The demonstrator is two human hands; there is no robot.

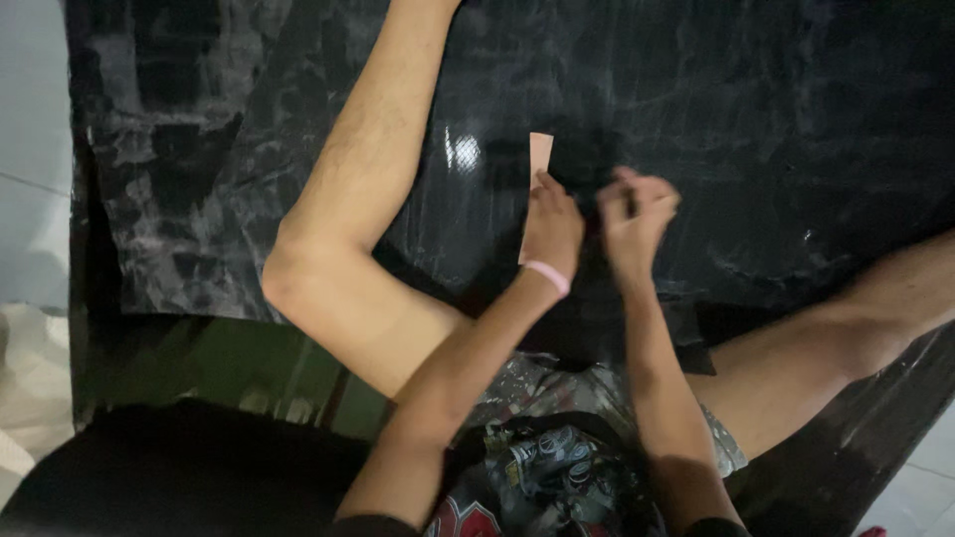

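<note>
I sit on the floor with a large black sheet [756, 119] spread in front of me, marked with pale chalky smears. My left hand [552, 224], with a pink band on the wrist, presses down on a narrow tan strip [539, 151] that lies on the sheet. My right hand [637, 214] is right beside it, fingers curled and pinching dark material next to the strip. What exactly the right fingers hold is too dark to tell.
My bent left leg [348, 199] lies across the sheet and my right leg [846, 328] stretches out to the right. A dark bundle [179, 467] lies at the lower left. Pale floor tiles [30, 149] show along the left edge.
</note>
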